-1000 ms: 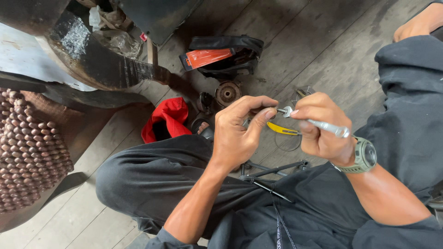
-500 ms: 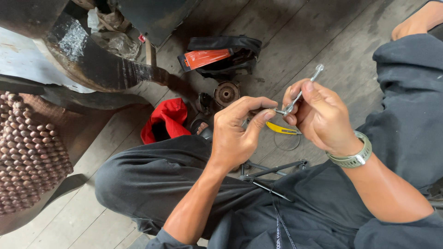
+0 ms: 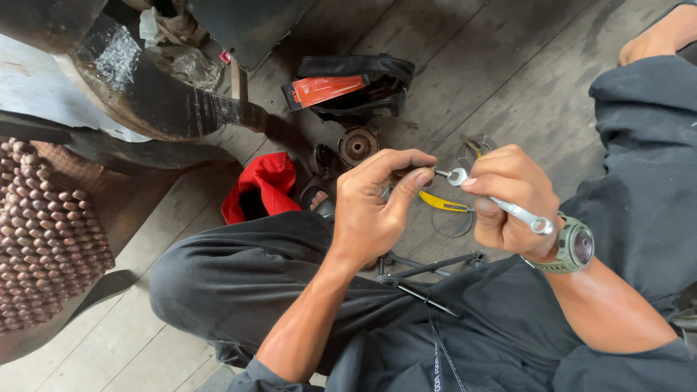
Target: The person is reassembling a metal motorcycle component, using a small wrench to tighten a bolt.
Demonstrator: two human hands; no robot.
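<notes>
A: What did the fingers (image 3: 406, 181) of the left hand (image 3: 374, 210) hold?

B: They were pinched narrow, thumb against forefinger, on a small metal part (image 3: 438, 173) whose stub showed just past the fingertips; its exact kind could not be told. The right hand (image 3: 508, 192) was closed around the shaft of a small silver wrench (image 3: 501, 205), and the wrench's ring end sat on that stub, touching it.

A: Where was the work held?

B: In the air above the person's lap, over the dark trousers (image 3: 290, 290), not resting on the wooden floor (image 3: 523, 80).

A: How far along did the job appear?

B: Judged from the picture alone, it was mid-way: the wrench was engaged on the part, yet other pieces lay loose on the boards, so fitting or removal did not look finished. Whether the fastener was being tightened or loosened could not be told.

A: What lay outward from the hands?

B: Just below them, a yellow-handled tool (image 3: 443, 203) and a thin wire ring (image 3: 453, 222); farther toward the top edge of the floor, a round rusty part (image 3: 358, 145) and a black pouch with an orange panel (image 3: 348, 88); to the left, a red cloth (image 3: 261, 185). A green wristwatch (image 3: 573, 247) was on the right wrist
</notes>
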